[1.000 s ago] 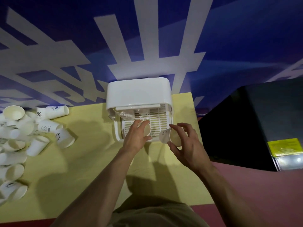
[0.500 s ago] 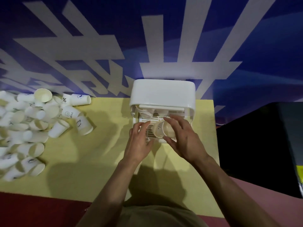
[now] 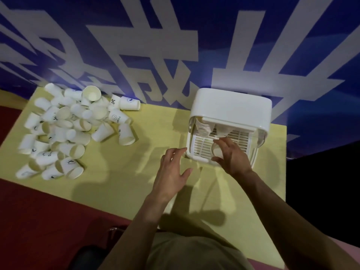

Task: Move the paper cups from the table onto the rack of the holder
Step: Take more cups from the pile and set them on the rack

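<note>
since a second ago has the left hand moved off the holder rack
Yes. The left hand has pulled back off the rack to the table left of the holder, empty.

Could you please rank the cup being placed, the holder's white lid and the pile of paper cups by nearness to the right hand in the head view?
1. Cup being placed: held in the right hand, on the rack.
2. Holder's white lid: just beyond the hand.
3. Pile of paper cups: far left on the table.
</note>
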Tool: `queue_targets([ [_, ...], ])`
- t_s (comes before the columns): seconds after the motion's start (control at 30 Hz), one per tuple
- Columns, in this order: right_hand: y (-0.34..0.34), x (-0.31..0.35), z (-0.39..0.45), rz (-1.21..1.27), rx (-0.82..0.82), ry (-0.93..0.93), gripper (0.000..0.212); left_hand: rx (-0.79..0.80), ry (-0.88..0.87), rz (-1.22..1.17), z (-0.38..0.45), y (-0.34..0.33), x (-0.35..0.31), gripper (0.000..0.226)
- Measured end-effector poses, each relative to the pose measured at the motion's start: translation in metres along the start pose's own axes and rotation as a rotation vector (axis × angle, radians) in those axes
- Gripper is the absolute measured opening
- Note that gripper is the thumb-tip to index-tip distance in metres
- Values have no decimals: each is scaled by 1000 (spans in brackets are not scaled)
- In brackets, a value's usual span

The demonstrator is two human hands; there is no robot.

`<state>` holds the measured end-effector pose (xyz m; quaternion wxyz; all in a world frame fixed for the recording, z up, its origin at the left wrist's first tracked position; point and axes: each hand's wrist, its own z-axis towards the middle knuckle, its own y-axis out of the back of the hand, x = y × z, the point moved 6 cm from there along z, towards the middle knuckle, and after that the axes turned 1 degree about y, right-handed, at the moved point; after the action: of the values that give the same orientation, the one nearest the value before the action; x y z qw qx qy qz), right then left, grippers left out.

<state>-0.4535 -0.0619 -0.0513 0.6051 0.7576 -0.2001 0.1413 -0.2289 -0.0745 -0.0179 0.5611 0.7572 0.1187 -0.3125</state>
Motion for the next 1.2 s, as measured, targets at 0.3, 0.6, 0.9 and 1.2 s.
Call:
queue_targets([
  [0.3, 6, 33, -10, -35, -111, 9, 66, -23, 96, -40, -13, 29, 54, 65],
  [0.6, -12, 135, -2, 9, -145, 76, 56, -170, 301, -65, 6, 89, 152, 61],
  [0.9, -54, 205, -2, 17, -97, 35, 53, -60, 418, -83, 66, 111, 226, 68],
  [1.2, -71, 222, 1, -22, -86, -105, 50, 149, 451, -96, 106, 87, 269, 64],
])
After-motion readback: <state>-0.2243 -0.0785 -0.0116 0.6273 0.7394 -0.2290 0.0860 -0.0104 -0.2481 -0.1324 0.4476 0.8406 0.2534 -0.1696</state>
